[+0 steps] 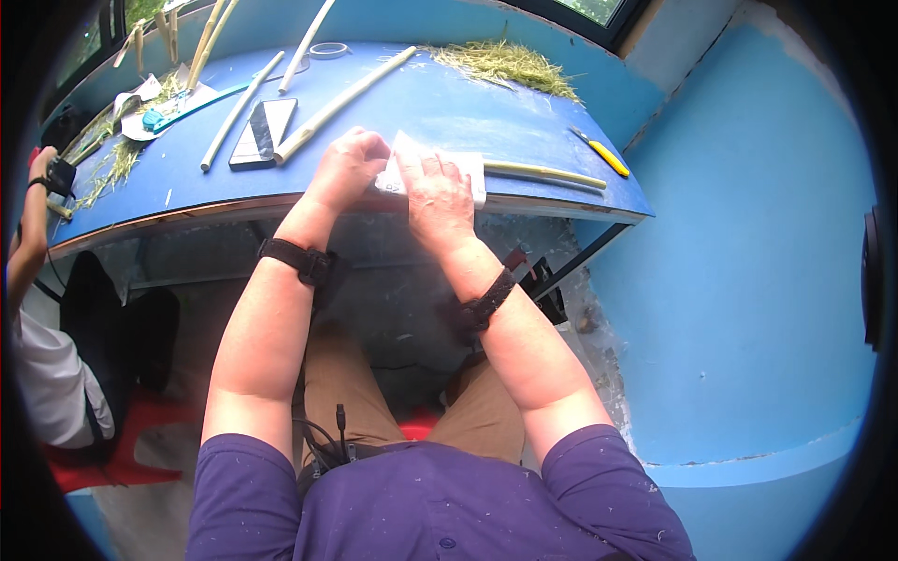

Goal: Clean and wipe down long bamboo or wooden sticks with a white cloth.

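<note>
The work appears to be only part done. At the near edge of the blue table [552, 122], a white paper [478, 179] is covered by the right hand [437, 194], whose fingers are laid fairly straight across it; whether it is also gripped from beneath cannot be told, since the thumb is not clearly shown. The fingers of the left hand [351, 164] are curled in at the paper's left side, but whether an edge is pinched between them cannot be made out.

A thin stick [552, 176] is seen to run out to the right from the paper, lying along the table; its other end is hidden, so whether it is wrapped or merely covered cannot be told. Its visible length is left bare, and from this the handling of paper and stick is judged to be unfinished.

Peeling seems to be largely done: a heap of pale green shavings [510, 67] is piled at the back, and a yellow-handled knife [608, 154] is laid aside near the right end. Beside the phone [264, 134], a thick pole [346, 105] and a slimmer rod [241, 110] are left unpapered, untouched by either hand.
</note>
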{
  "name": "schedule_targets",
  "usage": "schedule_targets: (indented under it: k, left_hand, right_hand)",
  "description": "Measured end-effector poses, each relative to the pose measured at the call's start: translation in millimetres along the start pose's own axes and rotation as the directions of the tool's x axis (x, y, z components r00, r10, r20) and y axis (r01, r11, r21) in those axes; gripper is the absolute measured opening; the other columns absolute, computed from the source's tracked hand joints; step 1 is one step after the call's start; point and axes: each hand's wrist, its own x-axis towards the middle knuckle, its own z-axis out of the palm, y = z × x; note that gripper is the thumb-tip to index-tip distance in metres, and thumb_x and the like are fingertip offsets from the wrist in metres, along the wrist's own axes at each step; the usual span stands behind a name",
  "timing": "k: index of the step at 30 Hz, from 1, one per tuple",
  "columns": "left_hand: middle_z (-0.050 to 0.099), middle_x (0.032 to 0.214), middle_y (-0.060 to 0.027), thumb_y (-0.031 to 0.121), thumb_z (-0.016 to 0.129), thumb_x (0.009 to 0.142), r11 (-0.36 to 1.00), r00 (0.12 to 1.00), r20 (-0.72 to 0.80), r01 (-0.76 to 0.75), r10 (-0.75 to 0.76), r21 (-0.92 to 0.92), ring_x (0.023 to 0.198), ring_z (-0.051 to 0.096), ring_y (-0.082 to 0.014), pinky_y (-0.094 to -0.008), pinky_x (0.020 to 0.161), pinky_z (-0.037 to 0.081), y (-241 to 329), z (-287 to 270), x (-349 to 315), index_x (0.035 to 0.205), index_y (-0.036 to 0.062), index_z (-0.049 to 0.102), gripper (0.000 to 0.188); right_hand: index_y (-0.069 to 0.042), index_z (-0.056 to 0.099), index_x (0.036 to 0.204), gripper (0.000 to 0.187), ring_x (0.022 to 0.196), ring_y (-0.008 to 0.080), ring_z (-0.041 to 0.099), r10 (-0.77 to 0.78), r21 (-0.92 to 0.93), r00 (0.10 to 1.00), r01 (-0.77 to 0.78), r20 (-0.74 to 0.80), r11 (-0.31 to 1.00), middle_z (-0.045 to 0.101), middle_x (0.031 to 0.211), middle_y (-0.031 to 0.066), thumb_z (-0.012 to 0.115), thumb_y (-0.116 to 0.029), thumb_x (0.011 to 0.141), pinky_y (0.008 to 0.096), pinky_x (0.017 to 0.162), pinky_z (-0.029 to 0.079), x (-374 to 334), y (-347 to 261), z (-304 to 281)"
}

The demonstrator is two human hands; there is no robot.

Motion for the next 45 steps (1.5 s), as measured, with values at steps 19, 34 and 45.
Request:
schedule_targets:
  k: [19, 34, 45]
  left_hand:
    - [0.060, 0.086, -0.0052, 0.008, 0.069, 0.080, 0.994, 0.997, 0.065, 0.029, -0.036, 0.103, 0.078, 0.059, -0.0154, -0.0283, 0.074, 0.048, 10, -4, 1, 0.093, 0.0033, 0.067, 0.014]
    - [0.059, 0.083, -0.0072, 0.007, 0.072, 0.074, 0.995, 1.000, 0.027, 0.000, -0.003, 0.104, 0.077, 0.059, -0.0189, -0.0310, 0.073, 0.048, 5, -1, -1, 0.092, 0.0033, 0.067, 0.018]
    - [0.061, 0.083, -0.0091, 0.001, 0.067, 0.074, 0.999, 0.999, 0.015, -0.040, 0.040, -0.014, 0.078, 0.061, -0.0203, -0.0307, 0.072, 0.050, 0, -2, -2, 0.089, 0.0003, 0.064, 0.016]
  right_hand:
    - [-0.014, 0.053, 0.130, 0.059, 0.120, 0.0303, 0.049, 0.178, -0.148, 0.979, -0.163, 0.098, 0.976, 0.056, 0.128, 0.0093, 0.047, 0.008, 0.075, 0.0400, 0.104, 0.037, -51, 252, -14]
    - [-0.004, 0.054, 0.125, 0.049, 0.123, 0.0337, 0.047, 0.033, -0.169, 0.993, -0.014, 0.112, 0.985, 0.055, 0.127, 0.0141, 0.052, -0.002, 0.076, 0.0445, 0.103, 0.037, -34, 155, 4]
    - [-0.008, 0.055, 0.124, 0.045, 0.116, 0.0297, 0.053, -0.103, 0.120, 0.992, 0.111, -0.070, 0.987, 0.060, 0.118, 0.0105, 0.056, -0.009, 0.079, 0.0438, 0.094, 0.043, 3, 4, 4]
